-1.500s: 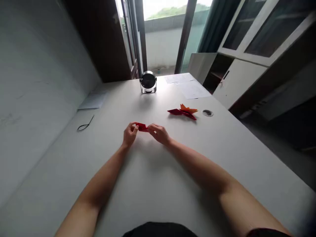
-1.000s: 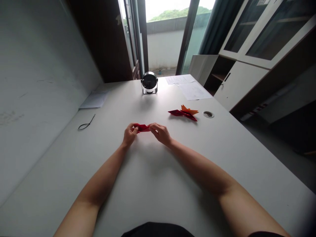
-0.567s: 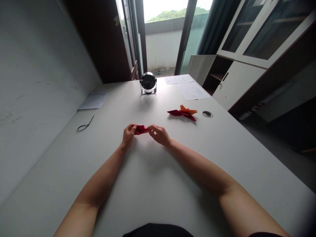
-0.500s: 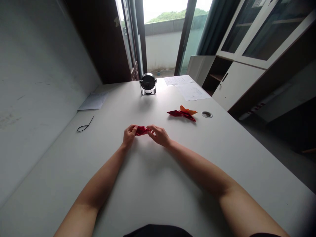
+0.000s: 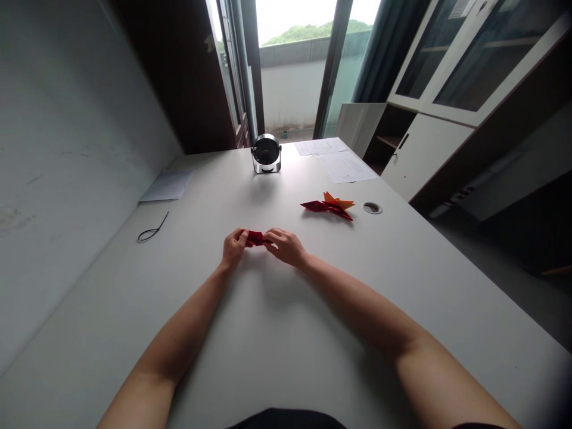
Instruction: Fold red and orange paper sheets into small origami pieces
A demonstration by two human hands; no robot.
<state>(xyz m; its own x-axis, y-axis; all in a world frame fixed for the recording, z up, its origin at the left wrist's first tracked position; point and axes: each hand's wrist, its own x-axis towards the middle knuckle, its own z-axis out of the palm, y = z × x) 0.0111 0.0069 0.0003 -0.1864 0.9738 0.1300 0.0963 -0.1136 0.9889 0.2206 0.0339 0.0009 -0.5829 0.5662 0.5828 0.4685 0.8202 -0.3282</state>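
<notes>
A small piece of folded red paper (image 5: 255,238) is held between my two hands, just above the white table (image 5: 268,333). My left hand (image 5: 234,245) pinches its left end, thumb on the near side. At the other end, the fingers of my right hand (image 5: 285,245) close on the paper's edge and cover part of it. Beyond my right hand lie folded red paper shapes (image 5: 318,206) and an orange folded paper shape (image 5: 339,201), touching one another.
A round black device on a silver stand (image 5: 266,154) stands at the back. Printed sheets (image 5: 346,167) lie at the back right, beside a cable hole (image 5: 372,208). On the left are a looped black cable tie (image 5: 152,231) and white papers (image 5: 166,185) against the wall.
My right fingers have closed further onto the right end of the red paper. Less of the paper shows between my hands. The view has shifted slightly.
</notes>
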